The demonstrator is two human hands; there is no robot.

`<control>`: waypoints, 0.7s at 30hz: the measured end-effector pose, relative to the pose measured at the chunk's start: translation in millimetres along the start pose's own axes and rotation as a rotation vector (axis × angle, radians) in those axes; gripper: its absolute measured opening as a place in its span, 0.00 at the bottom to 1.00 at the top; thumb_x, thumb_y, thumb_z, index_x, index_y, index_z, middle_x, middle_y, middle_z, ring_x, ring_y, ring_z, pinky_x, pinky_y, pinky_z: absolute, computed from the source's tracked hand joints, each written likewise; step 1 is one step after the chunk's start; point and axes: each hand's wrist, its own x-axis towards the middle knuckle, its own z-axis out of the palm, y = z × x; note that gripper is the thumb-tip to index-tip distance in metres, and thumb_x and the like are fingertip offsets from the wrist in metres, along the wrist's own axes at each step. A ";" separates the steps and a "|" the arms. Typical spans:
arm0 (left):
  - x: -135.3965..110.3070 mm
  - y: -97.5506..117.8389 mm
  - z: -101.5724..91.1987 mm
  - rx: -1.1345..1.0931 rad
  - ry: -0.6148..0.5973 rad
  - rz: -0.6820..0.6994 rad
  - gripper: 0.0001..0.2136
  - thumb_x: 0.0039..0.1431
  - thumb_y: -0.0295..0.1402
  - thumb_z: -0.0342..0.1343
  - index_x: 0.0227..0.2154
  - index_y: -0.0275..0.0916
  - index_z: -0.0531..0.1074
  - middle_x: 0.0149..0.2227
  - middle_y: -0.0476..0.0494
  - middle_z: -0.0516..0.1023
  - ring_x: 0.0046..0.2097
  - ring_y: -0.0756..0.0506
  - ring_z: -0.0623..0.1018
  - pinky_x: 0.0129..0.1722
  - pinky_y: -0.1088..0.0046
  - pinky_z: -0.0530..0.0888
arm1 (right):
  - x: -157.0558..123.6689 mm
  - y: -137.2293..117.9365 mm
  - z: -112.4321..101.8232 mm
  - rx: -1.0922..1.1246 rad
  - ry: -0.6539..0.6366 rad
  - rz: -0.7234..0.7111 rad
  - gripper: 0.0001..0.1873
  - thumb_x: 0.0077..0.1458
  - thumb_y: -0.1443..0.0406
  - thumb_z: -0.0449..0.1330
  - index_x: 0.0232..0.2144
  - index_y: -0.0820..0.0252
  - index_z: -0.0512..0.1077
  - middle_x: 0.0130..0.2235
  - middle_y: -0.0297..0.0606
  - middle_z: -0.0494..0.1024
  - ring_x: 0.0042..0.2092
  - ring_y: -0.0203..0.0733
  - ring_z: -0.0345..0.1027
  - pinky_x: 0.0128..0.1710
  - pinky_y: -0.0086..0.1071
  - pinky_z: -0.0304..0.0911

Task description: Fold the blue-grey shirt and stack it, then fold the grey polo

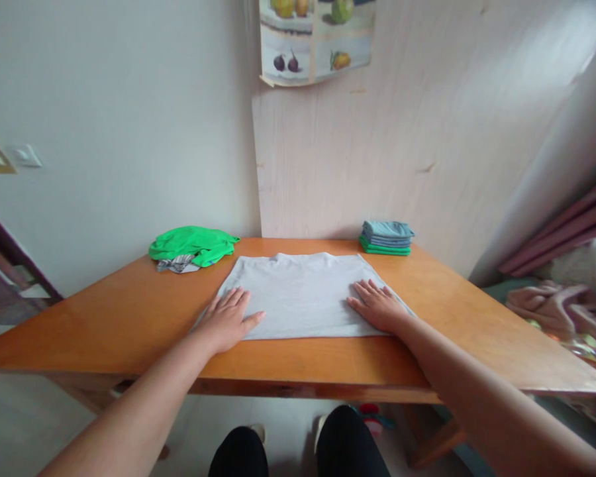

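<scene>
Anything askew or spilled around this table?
The paper poster of painted fruit above the orange-brown wooden table looks askew: its bottom edge bows instead of hanging straight. No spill shows; the light grey fabric lies flat under the left hand and right hand.

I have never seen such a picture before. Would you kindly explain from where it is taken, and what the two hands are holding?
No machine is at work here: a person wears a camera on the head, looking forward and down. The left hand and the right hand rest flat, palms down, near the two sides of a light grey cloth spread on a wooden table. Neither grips anything. Farther back are a rumpled green heap on the left and a folded stack on the right.
</scene>
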 end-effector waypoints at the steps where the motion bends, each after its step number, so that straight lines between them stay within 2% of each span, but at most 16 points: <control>1: 0.1 0.0 -1.4 0.000 -0.007 -0.002 0.45 0.63 0.63 0.35 0.72 0.33 0.49 0.74 0.38 0.45 0.74 0.37 0.45 0.70 0.52 0.45 | 0.6 0.4 -0.4 0.000 -0.006 0.001 0.40 0.67 0.42 0.36 0.71 0.57 0.52 0.73 0.45 0.51 0.73 0.53 0.39 0.69 0.55 0.41; 6: 0.7 12.0 -11.5 0.007 -0.014 0.010 0.42 0.64 0.61 0.36 0.70 0.33 0.53 0.73 0.35 0.49 0.74 0.35 0.47 0.70 0.48 0.45 | 0.5 -15.5 -12.8 0.040 -0.037 0.027 0.41 0.67 0.42 0.36 0.71 0.59 0.54 0.73 0.48 0.49 0.73 0.54 0.37 0.69 0.56 0.40; 10: 3.6 49.3 -16.8 -0.034 0.040 0.108 0.35 0.69 0.53 0.33 0.69 0.35 0.56 0.72 0.34 0.52 0.73 0.38 0.50 0.69 0.47 0.46 | -7.7 -51.9 -32.3 0.127 0.022 -0.088 0.41 0.68 0.43 0.36 0.71 0.62 0.53 0.73 0.51 0.48 0.74 0.55 0.35 0.69 0.54 0.42; 12: 5.3 71.1 -14.9 -0.083 0.050 0.176 0.34 0.69 0.53 0.34 0.69 0.37 0.55 0.73 0.35 0.51 0.74 0.38 0.49 0.69 0.47 0.47 | -13.8 -73.1 -37.8 0.175 0.059 -0.167 0.43 0.68 0.42 0.36 0.71 0.65 0.52 0.73 0.52 0.48 0.74 0.55 0.34 0.69 0.53 0.41; 16: 6.3 95.6 -2.4 -0.137 0.008 0.220 0.35 0.68 0.57 0.34 0.70 0.43 0.55 0.74 0.39 0.48 0.74 0.36 0.47 0.69 0.43 0.45 | -26.2 -101.2 -28.9 0.182 0.022 -0.259 0.44 0.67 0.41 0.36 0.71 0.65 0.51 0.73 0.51 0.47 0.74 0.56 0.33 0.70 0.55 0.37; 21: 3.1 94.1 7.4 -0.121 0.007 0.217 0.36 0.66 0.59 0.34 0.71 0.47 0.53 0.74 0.42 0.47 0.74 0.35 0.46 0.69 0.43 0.43 | -31.1 -104.1 -14.3 0.198 0.004 -0.262 0.43 0.66 0.40 0.37 0.72 0.61 0.52 0.73 0.48 0.46 0.74 0.57 0.35 0.70 0.56 0.34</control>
